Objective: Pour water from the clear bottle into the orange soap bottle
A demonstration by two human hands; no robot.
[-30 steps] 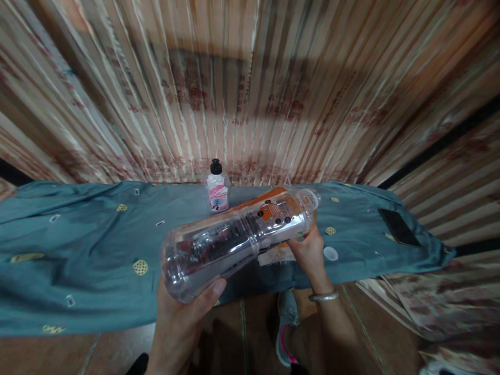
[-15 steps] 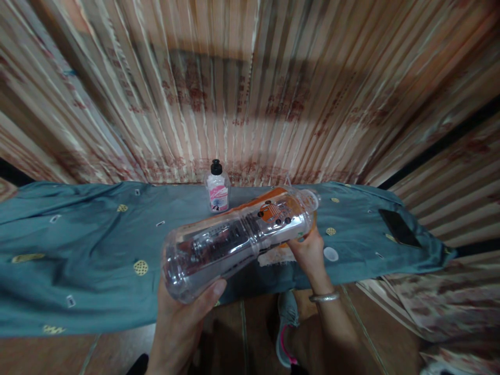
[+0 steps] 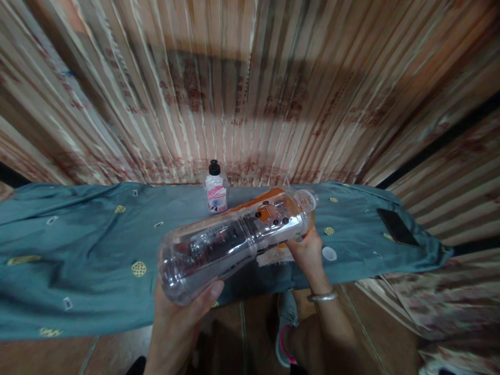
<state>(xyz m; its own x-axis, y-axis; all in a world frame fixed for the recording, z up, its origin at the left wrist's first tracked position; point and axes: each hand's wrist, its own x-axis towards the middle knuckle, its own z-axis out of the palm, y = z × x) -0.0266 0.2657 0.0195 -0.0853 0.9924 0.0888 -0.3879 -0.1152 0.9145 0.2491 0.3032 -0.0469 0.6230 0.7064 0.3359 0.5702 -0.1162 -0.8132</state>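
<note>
A large clear plastic bottle (image 3: 211, 250), with an orange printed label, lies tilted across both hands above the table. Its uncapped mouth points right and slightly up. My left hand (image 3: 183, 312) is wrapped round the base end, thumb along the near side. Close to the neck, my right hand (image 3: 307, 250) grips the bottle from below and behind; its fingertips are hidden. Something orange shows behind the neck, but I cannot make out whether it is part of the label. Below the right hand, a pale orange-and-white piece (image 3: 275, 256) lies on the cloth, partly covered.
A small clear squeeze bottle (image 3: 216, 195) with a black cap and pink label stands behind the large bottle. A white round cap (image 3: 329, 253) and a dark phone-like slab (image 3: 397, 227) lie on the teal tablecloth (image 3: 89, 239). Pleated curtains (image 3: 234, 94) hang behind.
Both hands keep their hold on the large bottle, which stays almost in place. The whole view has shifted very slightly.
</note>
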